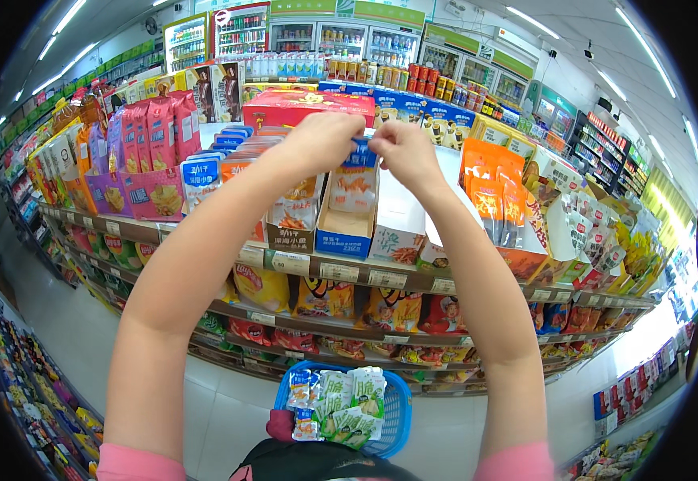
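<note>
Both my arms reach out over the top shelf. There, a small snack packet (pixel 354 191) with a blue top stands upright in the back of an open blue-and-white display box (pixel 344 244); the front of that box is bare. My left hand (pixel 329 138) is closed at the packet's upper left edge. At its upper right corner, my right hand (pixel 407 154) pinches with thumb and finger. The fingertips partly cover the packet's top. Left of the box stand more small snack packets (pixel 294 210), and right of it is a white carton (pixel 398 210).
A blue basket (pixel 398 413) holding green-and-white and blue-and-white packets (pixel 355 405) is on the floor by me. Pink snack bags (pixel 159 128) stand left on the shelf, orange packets (pixel 493 188) right. Chip bags (pixel 325 298) fill lower shelves. A red box (pixel 309 104) lies behind my hands.
</note>
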`<action>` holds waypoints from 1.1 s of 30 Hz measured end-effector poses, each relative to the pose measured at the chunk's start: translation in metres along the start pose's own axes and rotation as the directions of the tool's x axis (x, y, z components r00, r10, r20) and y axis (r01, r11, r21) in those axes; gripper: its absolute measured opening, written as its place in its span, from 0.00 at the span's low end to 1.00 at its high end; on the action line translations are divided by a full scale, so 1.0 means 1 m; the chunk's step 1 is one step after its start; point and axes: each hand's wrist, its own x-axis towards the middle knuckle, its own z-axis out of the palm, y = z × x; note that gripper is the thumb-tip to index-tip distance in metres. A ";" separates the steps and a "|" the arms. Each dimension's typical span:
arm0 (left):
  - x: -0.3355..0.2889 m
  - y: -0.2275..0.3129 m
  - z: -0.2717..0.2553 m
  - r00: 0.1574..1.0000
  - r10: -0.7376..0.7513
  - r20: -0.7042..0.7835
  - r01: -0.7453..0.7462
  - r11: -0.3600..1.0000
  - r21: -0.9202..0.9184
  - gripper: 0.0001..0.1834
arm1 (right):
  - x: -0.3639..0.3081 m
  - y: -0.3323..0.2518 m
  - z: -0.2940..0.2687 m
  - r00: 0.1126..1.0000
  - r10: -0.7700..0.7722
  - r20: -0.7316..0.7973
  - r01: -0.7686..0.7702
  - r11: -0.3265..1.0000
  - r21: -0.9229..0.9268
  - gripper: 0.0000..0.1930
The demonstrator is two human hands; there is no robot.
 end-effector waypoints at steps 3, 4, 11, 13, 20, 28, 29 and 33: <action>-0.020 0.022 -0.031 0.983 -0.098 -0.153 0.047 0.950 -0.308 0.11 | -0.023 -0.042 -0.029 0.997 -0.013 -0.070 0.034 0.951 0.308 0.07; -0.029 0.034 -0.041 0.969 -0.088 -0.232 -0.016 0.910 -0.414 0.12 | -0.034 -0.056 -0.043 0.994 -0.041 -0.098 0.072 0.938 0.339 0.06; -0.151 0.073 -0.044 0.956 -0.291 -0.041 0.089 0.419 -0.904 0.12 | -0.139 -0.105 -0.036 0.997 0.051 0.066 -0.078 0.838 0.540 0.05; -0.185 0.081 -0.005 0.931 -0.347 0.113 0.214 0.268 -0.939 0.10 | -0.180 -0.081 -0.009 0.987 0.077 0.138 -0.140 0.831 0.539 0.03; -0.328 0.082 0.156 0.714 -0.476 0.513 0.573 -0.022 -0.819 0.08 | -0.316 0.008 0.122 0.738 0.403 0.541 -0.670 0.531 0.519 0.03; -0.459 0.070 0.343 0.481 -0.651 0.587 0.834 0.132 -0.536 0.12 | -0.440 0.109 0.271 0.532 0.607 0.590 -0.838 0.478 0.264 0.03; -0.458 0.072 0.350 0.465 -0.667 0.582 0.852 0.159 -0.499 0.13 | -0.445 0.117 0.279 0.517 0.625 0.585 -0.844 0.485 0.229 0.03; -0.456 0.071 0.378 0.442 -0.706 0.554 0.885 0.241 -0.398 0.17 | -0.461 0.139 0.301 0.544 0.657 0.521 -0.810 0.574 0.121 0.07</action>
